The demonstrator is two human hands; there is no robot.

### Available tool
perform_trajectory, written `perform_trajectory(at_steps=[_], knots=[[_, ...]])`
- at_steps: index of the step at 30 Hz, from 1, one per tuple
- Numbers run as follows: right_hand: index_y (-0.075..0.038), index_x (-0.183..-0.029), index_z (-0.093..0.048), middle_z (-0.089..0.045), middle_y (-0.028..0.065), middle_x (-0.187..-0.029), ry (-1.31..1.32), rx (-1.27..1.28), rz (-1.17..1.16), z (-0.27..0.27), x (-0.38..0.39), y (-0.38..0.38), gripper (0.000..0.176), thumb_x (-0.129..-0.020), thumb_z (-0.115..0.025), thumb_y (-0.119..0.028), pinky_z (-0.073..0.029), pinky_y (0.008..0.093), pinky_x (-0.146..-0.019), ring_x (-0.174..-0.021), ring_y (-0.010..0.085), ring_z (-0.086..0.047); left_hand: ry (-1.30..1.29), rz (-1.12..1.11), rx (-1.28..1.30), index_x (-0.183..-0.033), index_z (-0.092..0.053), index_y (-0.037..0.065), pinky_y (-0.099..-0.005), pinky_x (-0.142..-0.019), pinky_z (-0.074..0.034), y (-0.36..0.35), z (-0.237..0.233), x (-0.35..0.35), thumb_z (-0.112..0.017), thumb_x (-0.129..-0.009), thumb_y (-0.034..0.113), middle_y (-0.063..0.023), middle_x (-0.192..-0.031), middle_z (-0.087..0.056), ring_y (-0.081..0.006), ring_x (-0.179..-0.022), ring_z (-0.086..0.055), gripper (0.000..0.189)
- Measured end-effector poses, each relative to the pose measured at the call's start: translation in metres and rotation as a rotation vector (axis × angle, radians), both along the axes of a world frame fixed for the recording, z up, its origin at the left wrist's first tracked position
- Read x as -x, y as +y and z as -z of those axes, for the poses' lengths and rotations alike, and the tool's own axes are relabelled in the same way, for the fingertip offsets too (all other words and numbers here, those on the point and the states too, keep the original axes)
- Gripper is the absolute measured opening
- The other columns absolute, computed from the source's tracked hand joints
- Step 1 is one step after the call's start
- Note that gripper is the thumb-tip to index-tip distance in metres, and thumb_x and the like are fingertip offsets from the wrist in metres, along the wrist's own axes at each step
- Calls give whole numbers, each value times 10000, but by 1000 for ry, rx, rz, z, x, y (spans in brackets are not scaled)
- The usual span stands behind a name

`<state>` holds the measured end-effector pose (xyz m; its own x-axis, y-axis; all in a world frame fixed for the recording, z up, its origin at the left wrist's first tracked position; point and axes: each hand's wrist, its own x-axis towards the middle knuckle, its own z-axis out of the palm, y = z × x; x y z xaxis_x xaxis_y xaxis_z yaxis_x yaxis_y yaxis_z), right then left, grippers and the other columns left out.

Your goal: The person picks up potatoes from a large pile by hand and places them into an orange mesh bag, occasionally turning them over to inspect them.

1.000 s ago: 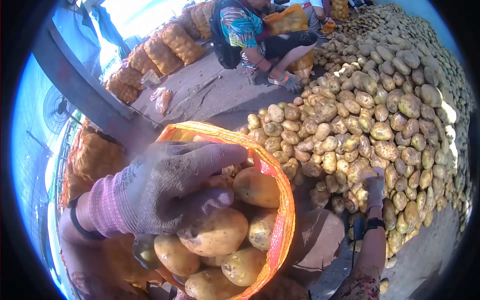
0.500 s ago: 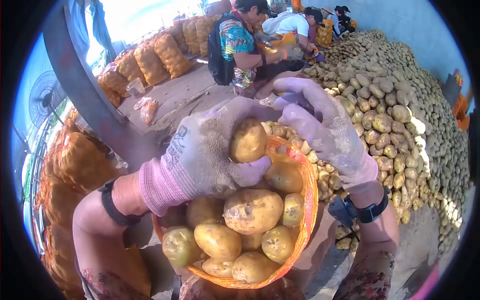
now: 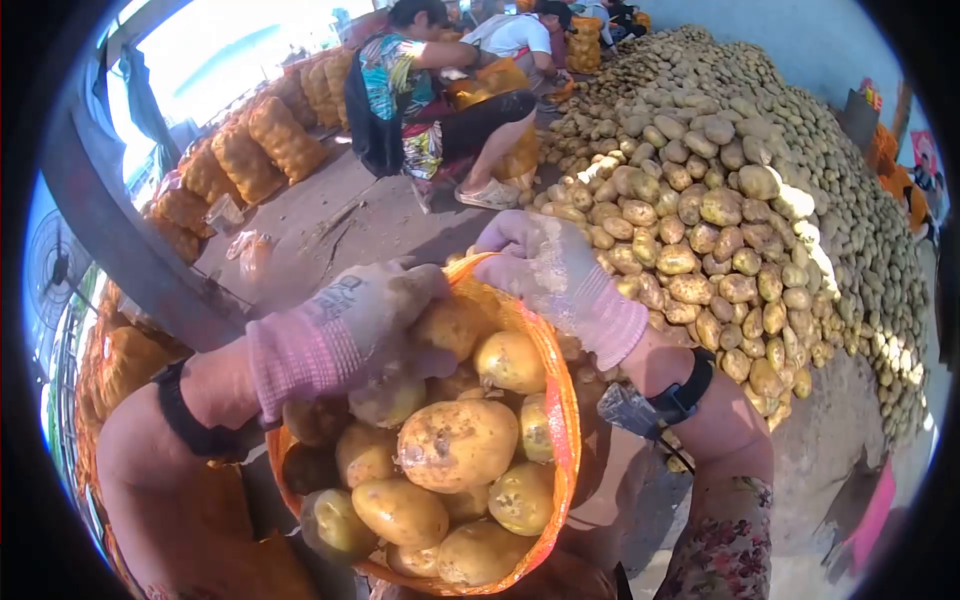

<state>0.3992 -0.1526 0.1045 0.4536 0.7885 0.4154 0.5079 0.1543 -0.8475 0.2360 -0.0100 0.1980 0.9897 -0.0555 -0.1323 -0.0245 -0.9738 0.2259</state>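
An orange mesh bag point(image 3: 568, 430) stands open in front of me, filled near its top with large potatoes point(image 3: 458, 445). My left hand point(image 3: 385, 312), in a dirty lilac-and-grey glove, is over the bag's far left side. Its fingers and thumb curve around a potato point(image 3: 452, 326) that sits at the level of the others. At the far rim, my right hand point(image 3: 545, 262), gloved alike, has its fingers closed on the mesh edge. Part of the left fingers is blurred.
A large potato heap point(image 3: 700, 240) slopes up on the right. Ahead, a co-worker point(image 3: 395, 85) squats with another orange bag, and more people are beyond. Filled sacks point(image 3: 285, 138) line the left, near a grey post point(image 3: 130, 230) and a fan point(image 3: 55, 265).
My left hand has lowered its potato into the bag. My right hand has come down from above the bag to its far rim. The view has shifted to the right.
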Motion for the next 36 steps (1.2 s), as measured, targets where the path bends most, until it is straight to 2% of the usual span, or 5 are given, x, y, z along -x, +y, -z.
perform_trajectory(at_steps=[7,17,26,32,36], knots=[[-12,-952,-601,-639,167,-794,-8,-138,96,20,8,12,198,-850,-655,-173,-511,403,-688,-761,298,-662,116,-111,222,-1110,-668,7,-311,-744,-535,-6,12,-41,-705,-815,16,-112,-935,-712,-135,-833,-667,297],[-102,-1263,-567,-526,150,-1324,-274,544,704,224,-149,-98,485,-828,-690,-277,-442,500,-998,-1186,380,-540,9,-328,198,-1024,-668,1,-303,-686,-538,-22,-3,-15,-738,-754,37,-108,-929,-641,-192,-769,-674,281],[-269,-1439,-470,-437,220,-1430,-237,869,814,223,-257,-62,644,-846,-719,-301,-422,474,-1073,-1298,397,-476,-186,-192,-43,-1072,-646,28,-353,-680,-536,-52,-8,26,-774,-698,18,-146,-1014,-662,-285,-803,-683,395],[-102,-1213,-612,-583,131,-1172,120,-1,628,287,-258,-74,408,-851,-728,-252,-493,363,-884,-1083,254,-568,-287,-108,-86,-1136,-645,41,-389,-699,-537,-27,-4,49,-760,-793,69,-139,-1050,-671,-316,-855,-681,362],[-40,-1227,-589,-569,90,-1226,503,-155,402,163,-143,-74,443,-858,-704,-256,-468,326,-949,-1115,189,-546,-147,-96,179,-1150,-635,9,-408,-804,-541,-9,5,57,-669,-898,146,-183,-1069,-661,-365,-958,-668,289]])
